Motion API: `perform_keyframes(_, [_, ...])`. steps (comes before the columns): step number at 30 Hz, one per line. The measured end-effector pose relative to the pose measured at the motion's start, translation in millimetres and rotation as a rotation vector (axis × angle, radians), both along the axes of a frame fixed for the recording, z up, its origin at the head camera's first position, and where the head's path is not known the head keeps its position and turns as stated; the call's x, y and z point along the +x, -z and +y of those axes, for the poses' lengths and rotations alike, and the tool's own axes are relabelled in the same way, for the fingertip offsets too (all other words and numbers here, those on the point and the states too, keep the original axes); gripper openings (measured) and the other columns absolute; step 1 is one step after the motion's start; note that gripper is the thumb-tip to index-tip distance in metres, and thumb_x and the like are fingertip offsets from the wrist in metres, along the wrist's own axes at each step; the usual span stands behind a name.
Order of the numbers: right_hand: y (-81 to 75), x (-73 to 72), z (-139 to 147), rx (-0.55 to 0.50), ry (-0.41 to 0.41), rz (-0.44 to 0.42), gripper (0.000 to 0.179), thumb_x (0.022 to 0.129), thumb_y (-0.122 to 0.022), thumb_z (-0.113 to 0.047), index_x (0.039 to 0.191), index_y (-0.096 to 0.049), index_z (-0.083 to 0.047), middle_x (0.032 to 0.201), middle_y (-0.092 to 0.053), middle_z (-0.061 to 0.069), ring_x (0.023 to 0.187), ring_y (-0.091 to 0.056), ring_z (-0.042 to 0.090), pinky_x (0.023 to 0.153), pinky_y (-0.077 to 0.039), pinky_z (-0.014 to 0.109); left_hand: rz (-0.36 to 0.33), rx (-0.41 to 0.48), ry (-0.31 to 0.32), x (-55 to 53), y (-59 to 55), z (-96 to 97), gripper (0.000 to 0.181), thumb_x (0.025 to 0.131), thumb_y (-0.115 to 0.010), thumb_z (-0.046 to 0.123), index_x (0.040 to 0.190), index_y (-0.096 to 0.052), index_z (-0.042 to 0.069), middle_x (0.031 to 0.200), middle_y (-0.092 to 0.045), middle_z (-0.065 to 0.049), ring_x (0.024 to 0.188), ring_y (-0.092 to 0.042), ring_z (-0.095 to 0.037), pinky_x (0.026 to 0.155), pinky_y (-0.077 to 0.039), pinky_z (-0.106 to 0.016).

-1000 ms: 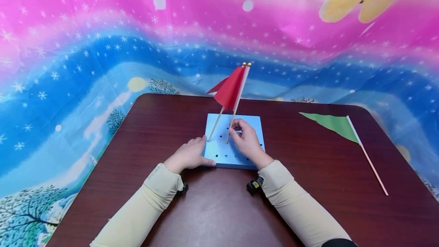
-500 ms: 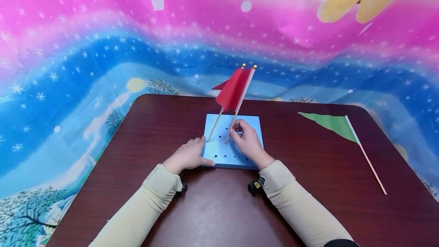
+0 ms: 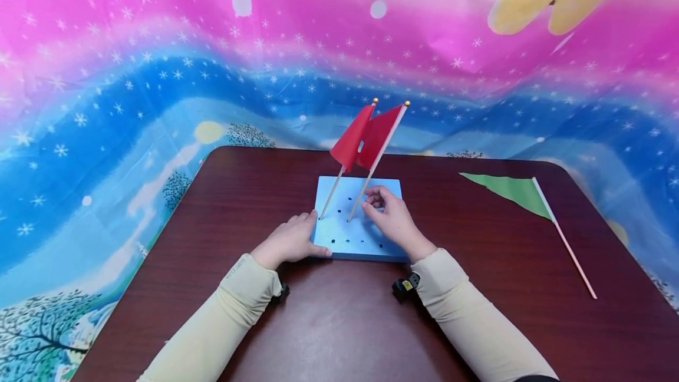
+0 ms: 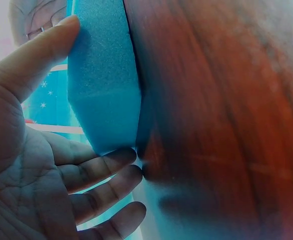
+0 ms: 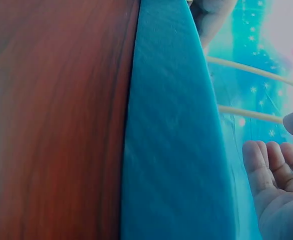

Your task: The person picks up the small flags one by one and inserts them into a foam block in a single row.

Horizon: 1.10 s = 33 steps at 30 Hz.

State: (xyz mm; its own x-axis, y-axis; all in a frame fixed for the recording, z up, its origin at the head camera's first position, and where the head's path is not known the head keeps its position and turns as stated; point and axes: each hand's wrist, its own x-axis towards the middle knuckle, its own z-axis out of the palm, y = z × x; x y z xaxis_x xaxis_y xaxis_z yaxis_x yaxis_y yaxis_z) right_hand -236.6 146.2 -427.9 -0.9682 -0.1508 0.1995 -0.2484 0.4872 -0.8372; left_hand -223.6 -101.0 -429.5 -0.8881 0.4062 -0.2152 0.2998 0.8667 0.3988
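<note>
A blue foam block [image 3: 339,231] with small holes in its top lies on the table. My left hand [image 3: 289,241] holds its near left corner, the thumb [image 4: 56,40] at the front edge and the fingers at the left side. Two red flags stand tilted rightward in the holes: the left red flag [image 3: 351,139] near the left edge, the right red flag [image 3: 381,134] near the middle. Beside the right flag's stick [image 3: 361,196], my right hand [image 3: 395,220] hangs over the block with thumb and fingers parted, nothing between them.
A green pennant flag [image 3: 511,191] on a pale stick lies on the dark wooden table [image 3: 456,252] to the right. A colourful printed cloth [image 3: 339,46] hangs behind the table.
The right red flag has leaned further right, spreading away from the left one. My right hand has let go of its stick and drawn back slightly right. My left hand stays put.
</note>
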Motion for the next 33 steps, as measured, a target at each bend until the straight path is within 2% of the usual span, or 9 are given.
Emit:
perform_keyframes(9, [-4.5,2.8,24,0.033,0.008,-0.015,0.034,0.1,-0.067,-0.011,0.129,-0.059,0.005,0.11,-0.067,0.015,0.101,-0.064,0.031,0.089,-0.054,0.045,0.003,0.001,0.009,1.2,-2.5,-0.5,0.107,0.087,-0.079,0.054,0.159,-0.028,-0.007,0.158,-0.04,-0.025,0.144,-0.039,-0.04,0.114,-0.034,-0.054])
perform_keyframes(18, [-4.8,5.0,49,0.083,0.043,-0.037,0.032,0.103,-0.063,-0.013,0.129,-0.058,0.006,0.117,-0.067,0.019,0.108,-0.064,0.034,0.099,-0.051,0.05,-0.001,-0.003,0.007,2.0,-1.6,-0.9,0.107,0.087,-0.079,0.054,0.16,-0.028,-0.006,0.158,-0.04,-0.025,0.144,-0.038,-0.04,0.115,-0.034,-0.053])
perform_keyframes(33, [-4.0,5.4,92,0.18,0.092,-0.037,0.032,0.106,-0.058,-0.016,0.13,-0.057,0.005,0.123,-0.063,0.023,0.114,-0.06,0.039,0.101,-0.045,0.055,-0.005,0.0,0.0,3.5,-2.5,-0.6,0.108,0.087,-0.079,0.054,0.16,-0.028,-0.007,0.158,-0.04,-0.025,0.145,-0.037,-0.04,0.115,-0.033,-0.054])
